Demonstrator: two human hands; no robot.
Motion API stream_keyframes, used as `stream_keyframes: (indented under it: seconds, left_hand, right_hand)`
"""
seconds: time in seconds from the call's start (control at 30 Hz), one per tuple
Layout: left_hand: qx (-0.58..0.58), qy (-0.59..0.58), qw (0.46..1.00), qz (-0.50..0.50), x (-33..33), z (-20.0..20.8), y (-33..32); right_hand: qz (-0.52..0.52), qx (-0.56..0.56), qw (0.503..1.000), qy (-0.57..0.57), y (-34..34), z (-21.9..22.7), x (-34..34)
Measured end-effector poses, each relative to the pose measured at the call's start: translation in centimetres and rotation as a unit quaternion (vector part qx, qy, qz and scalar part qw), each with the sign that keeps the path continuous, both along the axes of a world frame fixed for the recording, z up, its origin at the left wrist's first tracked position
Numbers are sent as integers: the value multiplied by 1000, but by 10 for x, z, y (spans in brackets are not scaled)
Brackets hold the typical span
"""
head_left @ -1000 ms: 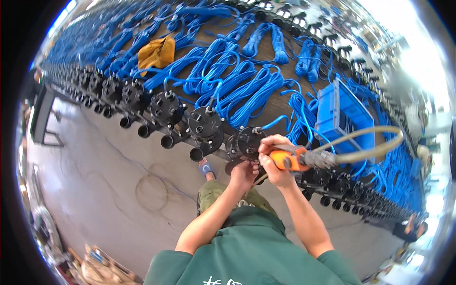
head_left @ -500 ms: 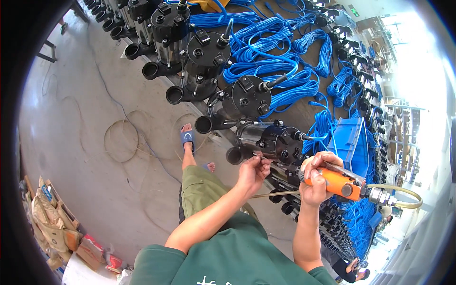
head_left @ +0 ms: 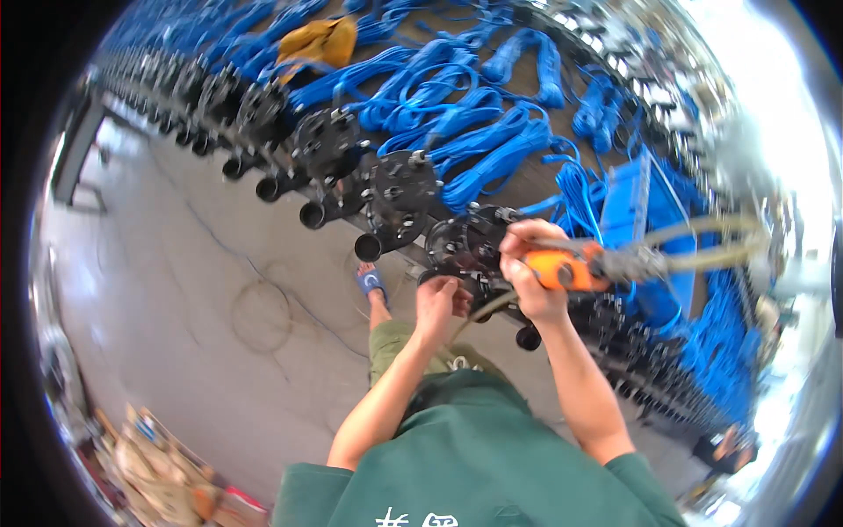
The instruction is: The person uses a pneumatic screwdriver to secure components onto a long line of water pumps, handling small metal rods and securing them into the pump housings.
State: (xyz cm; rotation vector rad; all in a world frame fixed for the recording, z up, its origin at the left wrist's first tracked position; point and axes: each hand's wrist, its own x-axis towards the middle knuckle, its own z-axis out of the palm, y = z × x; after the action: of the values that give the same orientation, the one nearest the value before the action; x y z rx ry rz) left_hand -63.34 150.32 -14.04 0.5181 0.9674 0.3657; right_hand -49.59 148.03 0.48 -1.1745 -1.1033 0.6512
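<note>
My right hand (head_left: 536,277) is wrapped round an orange air tool (head_left: 569,269), which lies nearly level with its hose end to the right. The tool's front end is hidden by the hand and sits close to a black pump (head_left: 465,241). My left hand (head_left: 439,306) is beside that pump's lower side, its fingers curled together; blur hides what, if anything, they hold. Another black pump (head_left: 402,189) stands just left of it, with a round black outlet (head_left: 369,248) pointing toward me.
A long row of similar pumps (head_left: 325,145) lines the bench edge. Behind them lie coiled blue cables (head_left: 496,167), a yellow cloth (head_left: 318,42) and a blue crate (head_left: 637,206). A clear hose (head_left: 716,241) loops from the tool. Another person (head_left: 725,452) is at far right.
My view has swung, so the pumps sit differently in it. The air tool and my right hand have come closer to the pump's top. My left hand stays near its lower side.
</note>
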Motion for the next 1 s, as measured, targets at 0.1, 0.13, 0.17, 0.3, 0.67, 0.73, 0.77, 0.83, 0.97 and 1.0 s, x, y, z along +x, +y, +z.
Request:
stream_keyframes:
  seconds: [0.1, 0.13, 0.17, 0.3, 0.67, 0.73, 0.77, 0.83, 0.97, 1.0]
  left_hand:
    - [429, 208, 879, -14, -10, 2, 12]
    - [522, 260, 811, -49, -12, 1, 18]
    - [568, 268, 775, -66, -11, 3, 21]
    - [652, 220, 715, -123, 2, -1, 39]
    - [574, 260, 774, -64, 27, -25, 29]
    - [548, 275, 787, -69, 27, -19, 25]
    - [550, 267, 789, -61, 27, -15, 23]
    - [550, 294, 779, -68, 29, -18, 22]
    - [550, 264, 789, -76, 23, -23, 24]
    - [554, 247, 791, -80, 24, -25, 26]
  right_hand:
    - [10, 3, 1000, -18, 4, -3, 4]
    - [18, 4, 999, -33, 7, -1, 8]
    - [20, 14, 1000, 6, 6, 10, 4]
    - [-11, 107, 990, 93, -10, 55, -4]
    - [-131, 121, 961, 210, -29, 28, 24]
    - [-162, 126, 964, 170, -16, 28, 29]
    - [-171, 123, 965, 158, -7, 24, 34]
    - [-179, 121, 965, 148, 12, 25, 40]
    - [-168, 93, 978, 83, 31, 12, 43]
    - [-160, 84, 979, 92, 33, 9, 45]
